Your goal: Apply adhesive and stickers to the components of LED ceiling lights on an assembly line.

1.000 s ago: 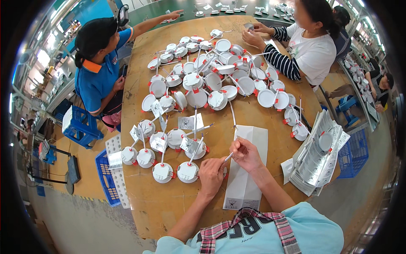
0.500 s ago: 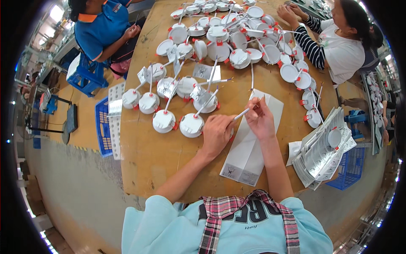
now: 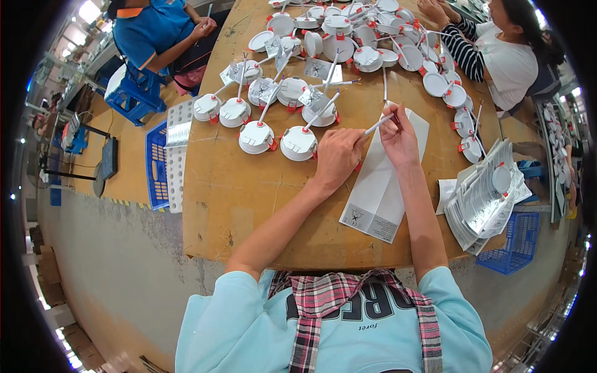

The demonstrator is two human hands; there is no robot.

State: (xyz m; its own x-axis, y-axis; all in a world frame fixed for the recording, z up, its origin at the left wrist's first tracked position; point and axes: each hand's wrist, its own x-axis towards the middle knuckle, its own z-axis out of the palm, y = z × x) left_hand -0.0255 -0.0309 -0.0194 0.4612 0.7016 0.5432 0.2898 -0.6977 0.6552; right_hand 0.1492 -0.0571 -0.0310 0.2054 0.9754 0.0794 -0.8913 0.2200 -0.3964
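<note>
1. A workshop is spreading out around a brown table (image 3: pixel 273 214); a blue crate (image 3: pixel 158 186) is standing by its left edge.
2. At the upper left of the frame, a co-worker in a blue shirt (image 3: pixel 158 32) is sitting; at the upper right, another in striped sleeves (image 3: pixel 465 61) is leaning arms on the table.
3. Round white lamps (image 3: pixel 298 144) are crowding the top centre, a smaller group lying left of centre.
4. Just right of centre, a white cable (image 3: pixel 376 125) is slanting between the two hands, over a pale flat sleeve (image 3: pixel 375 196).
5. The left hand (image 3: pixel 337 155) is curling round the cable's lower end, thumb and fingers pressed together on it; a bit of red is peeking out beside it, too hidden to identify.
6. The right hand (image 3: pixel 399 138) is pinching the cable's upper end with its fingertips.
7. On the right, a stack of silvery sheets (image 3: pixel 471 211) is bearing one lamp.
</note>
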